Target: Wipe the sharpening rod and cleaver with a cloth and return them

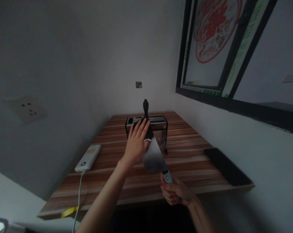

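Note:
My right hand [174, 191] is wrapped round the handle of a cleaver [154, 158], near the front edge of the table. Its broad metal blade points away from me and to the left. With fingers stretched out, my left hand [138, 139] presses a black cloth [149, 133] flat against the far part of the blade. Just behind stands a knife rack [158, 119] with a metal top and dark frame. A black-handled tool [146, 106] sticks upright from it; its lower part is hidden by my left hand.
On the wood-grain table [185, 161], a white power bank [88, 158] with a cable lies at the left and a black phone [228, 166] at the right. Yellow tape [69, 212] is on the front left edge. Walls flank the table, with a window frame [202, 94] at right.

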Available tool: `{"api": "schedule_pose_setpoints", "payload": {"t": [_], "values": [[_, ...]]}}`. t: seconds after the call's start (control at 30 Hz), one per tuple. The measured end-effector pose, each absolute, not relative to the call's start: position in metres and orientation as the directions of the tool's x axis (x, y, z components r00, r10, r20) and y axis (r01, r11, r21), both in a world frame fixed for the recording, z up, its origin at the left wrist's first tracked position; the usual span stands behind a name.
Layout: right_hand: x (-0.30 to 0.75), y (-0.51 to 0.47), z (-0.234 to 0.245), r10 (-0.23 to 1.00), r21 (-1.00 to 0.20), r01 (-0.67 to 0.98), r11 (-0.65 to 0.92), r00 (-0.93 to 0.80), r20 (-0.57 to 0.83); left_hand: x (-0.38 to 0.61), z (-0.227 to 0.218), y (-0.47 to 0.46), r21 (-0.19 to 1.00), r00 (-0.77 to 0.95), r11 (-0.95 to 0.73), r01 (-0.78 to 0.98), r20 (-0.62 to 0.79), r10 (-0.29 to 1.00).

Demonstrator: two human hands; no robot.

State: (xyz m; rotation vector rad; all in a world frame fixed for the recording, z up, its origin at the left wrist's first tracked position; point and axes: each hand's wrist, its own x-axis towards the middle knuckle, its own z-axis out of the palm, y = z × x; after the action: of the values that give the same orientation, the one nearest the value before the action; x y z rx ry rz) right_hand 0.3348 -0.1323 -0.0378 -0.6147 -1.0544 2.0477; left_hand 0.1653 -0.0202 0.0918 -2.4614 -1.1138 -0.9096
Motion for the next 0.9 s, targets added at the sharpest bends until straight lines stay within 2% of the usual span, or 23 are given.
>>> {"api": "schedule_pose_setpoints", "payload": {"t": [0.13,0.37,0.6,0.9], "values": [[0.335,-0.133,-0.037,0.788,-0.830,-0.400,-0.389,-0.612,-0.074,0.169,0.084,-0.028,-0.026,0.483,-0.629,0.777,0.665,0.570],[0.334,-0.132,-0.035,0.786,-0.814,-0.413,-0.408,-0.612,-0.084,0.171,0.060,-0.047,-0.051,0.542,-0.653,0.755,0.609,0.579],[0.334,-0.131,-0.037,0.803,-0.799,-0.405,-0.444,-0.575,-0.155,0.174,0.027,-0.076,-0.074,0.625,-0.709,0.702,0.543,0.562],[0.333,-0.130,-0.044,0.833,-0.801,-0.399,-0.447,-0.513,-0.209,0.172,0.004,-0.104,-0.031,0.719,-0.789,0.614,0.436,0.542]]}}
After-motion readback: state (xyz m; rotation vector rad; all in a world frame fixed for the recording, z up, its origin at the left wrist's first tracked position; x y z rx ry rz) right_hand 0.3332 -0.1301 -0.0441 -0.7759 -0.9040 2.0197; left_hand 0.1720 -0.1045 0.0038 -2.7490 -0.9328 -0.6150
